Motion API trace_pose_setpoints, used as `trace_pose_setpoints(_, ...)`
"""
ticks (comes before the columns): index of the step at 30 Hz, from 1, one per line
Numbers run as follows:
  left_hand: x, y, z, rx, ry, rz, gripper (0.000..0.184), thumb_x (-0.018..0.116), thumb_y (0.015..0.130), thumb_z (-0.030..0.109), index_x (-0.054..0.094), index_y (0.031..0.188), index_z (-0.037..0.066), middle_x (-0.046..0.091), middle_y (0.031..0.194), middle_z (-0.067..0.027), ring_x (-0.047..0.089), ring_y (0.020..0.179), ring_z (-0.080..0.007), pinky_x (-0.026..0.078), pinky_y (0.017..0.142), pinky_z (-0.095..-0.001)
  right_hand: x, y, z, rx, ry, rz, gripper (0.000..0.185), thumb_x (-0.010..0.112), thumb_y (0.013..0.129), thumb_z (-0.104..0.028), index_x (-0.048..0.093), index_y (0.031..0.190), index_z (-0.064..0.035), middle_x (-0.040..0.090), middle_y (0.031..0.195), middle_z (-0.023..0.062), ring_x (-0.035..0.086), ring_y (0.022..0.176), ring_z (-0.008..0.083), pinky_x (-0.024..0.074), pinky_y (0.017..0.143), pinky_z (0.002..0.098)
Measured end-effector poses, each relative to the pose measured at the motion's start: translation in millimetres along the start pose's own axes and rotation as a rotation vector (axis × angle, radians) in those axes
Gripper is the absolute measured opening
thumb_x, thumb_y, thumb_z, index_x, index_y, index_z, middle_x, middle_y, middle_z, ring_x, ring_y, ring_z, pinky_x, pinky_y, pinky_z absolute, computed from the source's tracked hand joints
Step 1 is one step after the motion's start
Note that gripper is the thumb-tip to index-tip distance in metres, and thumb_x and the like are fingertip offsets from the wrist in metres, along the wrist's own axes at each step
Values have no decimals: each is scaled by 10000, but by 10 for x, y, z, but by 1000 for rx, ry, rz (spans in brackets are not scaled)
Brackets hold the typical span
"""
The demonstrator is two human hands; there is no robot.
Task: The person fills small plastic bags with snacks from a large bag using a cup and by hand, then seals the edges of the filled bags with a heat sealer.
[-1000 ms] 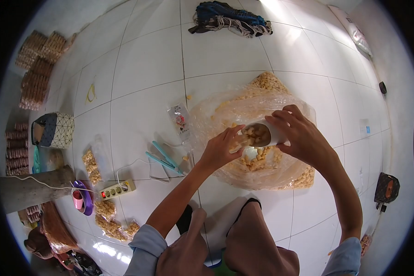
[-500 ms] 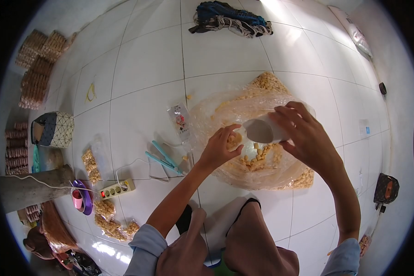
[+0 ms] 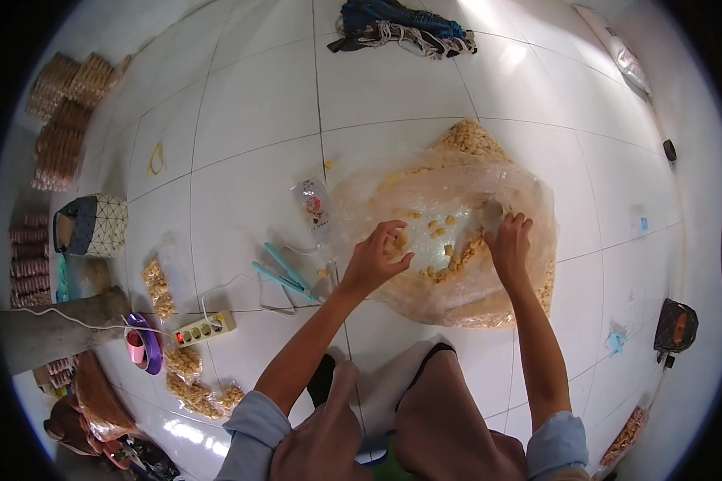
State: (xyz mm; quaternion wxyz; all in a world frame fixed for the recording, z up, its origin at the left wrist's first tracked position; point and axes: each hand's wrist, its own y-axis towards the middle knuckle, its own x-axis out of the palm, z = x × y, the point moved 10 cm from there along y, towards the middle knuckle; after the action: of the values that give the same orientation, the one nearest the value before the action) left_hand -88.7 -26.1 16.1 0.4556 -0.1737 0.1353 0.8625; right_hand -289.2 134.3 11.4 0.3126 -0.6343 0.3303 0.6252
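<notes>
A large clear plastic bag (image 3: pixel 529 184) of small tan snack pieces (image 3: pixel 457 260) lies open on the tiled floor before me. At its left side my left hand (image 3: pixel 373 260) curls its fingers around what looks like a small clear bag of snacks (image 3: pixel 398 240), partly hidden by the fingers. Inside the big bag's mouth, at the right, my right hand (image 3: pixel 510 244) grips a pale cup (image 3: pixel 492 212), tilted low among the pieces. A printed clear packet (image 3: pixel 311 210) and a turquoise tong-shaped sealer (image 3: pixel 285 274) lie left of the big bag.
Further left are a power strip (image 3: pixel 204 329) with cords, filled snack bags (image 3: pixel 192 389), a purple plate (image 3: pixel 146 345) and a patterned handbag (image 3: pixel 100 226). Stacked packs (image 3: pixel 60 144) line the left wall. A dark cloth (image 3: pixel 401 28) lies ahead; a brown pouch (image 3: pixel 674 327) sits right.
My right hand has moved the cup down and away from my left hand, into the big bag's right part. Loose pieces now lie scattered mid-bag. The left hand has barely moved.
</notes>
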Motion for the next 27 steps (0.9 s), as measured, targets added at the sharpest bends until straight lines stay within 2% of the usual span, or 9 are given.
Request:
trace_pose_setpoints(7,90,-37,-155,-97,-16,-52,534,728,704,190,433,1137,87,589,987,-143,610,926,-256,491,762,-311,203,299,-389,-295,140,209,524,737,627,-122,481,1070,-10,469,1078,128,441,1040,342,498,773,383)
trace_pose_setpoints(10,-7,-48,-111,28,-26,64,513,713,704,190,440,1130,106,584,845,-123,622,801,-260,507,707,-337,473,267,-551,-369,187,53,612,734,629,-114,450,1163,-20,458,1137,145,405,1103,331,420,891,399)
trace_pose_setpoints(14,-16,-87,-258,-101,-63,36,520,717,703,170,430,1128,81,586,927,-116,616,832,-244,498,723,-322,466,31,-823,-593,171,83,648,715,633,-108,433,1212,-32,462,1158,148,408,1121,326,437,890,381)
trace_pose_setpoints(15,12,-123,-312,-165,-77,8,526,722,704,163,423,1126,68,589,989,-106,616,880,-234,491,758,-315,414,-83,-928,-699,165,118,640,699,631,-93,439,1214,-49,465,1170,119,427,1116,304,486,808,349)
trace_pose_setpoints(16,27,-149,-330,-164,-78,9,526,722,704,163,423,1126,68,589,989,-106,616,880,-234,491,758,-315,368,-212,-1023,-805,158,154,635,683,629,-79,444,1217,-66,467,1182,90,445,1111,281,536,727,316)
trace_pose_setpoints(19,-42,-210,-218,7,21,115,501,724,702,172,442,1100,61,592,997,-100,616,872,-231,493,761,-322,370,-446,-1190,-893,215,-13,623,666,634,-75,453,1218,-63,484,1161,88,452,1106,288,535,735,308)
trace_pose_setpoints(21,-83,-250,-122,100,238,153,479,730,696,187,462,1070,55,598,987,-116,620,850,-238,495,740,-324,331,-449,-1171,-830,294,-172,632,676,622,-78,464,1218,-64,481,1181,98,433,1124,306,518,778,333)
trace_pose_setpoints(24,-90,-271,-275,-12,22,159,464,734,691,195,476,1048,49,601,957,-120,619,830,-259,495,713,-333,175,-401,-1021,-792,384,-225,635,693,623,-86,472,1218,-69,474,1204,105,417,1133,319,470,866,372)
trace_pose_setpoints(27,-88,-222,-189,0,99,113,476,737,690,208,473,1054,51,599,933,-130,617,824,-265,495,705,-337,-162,-247,-754,-671,411,-265,645,712,633,-91,464,1229,-72,479,1204,111,406,1142,317,410,938,395)
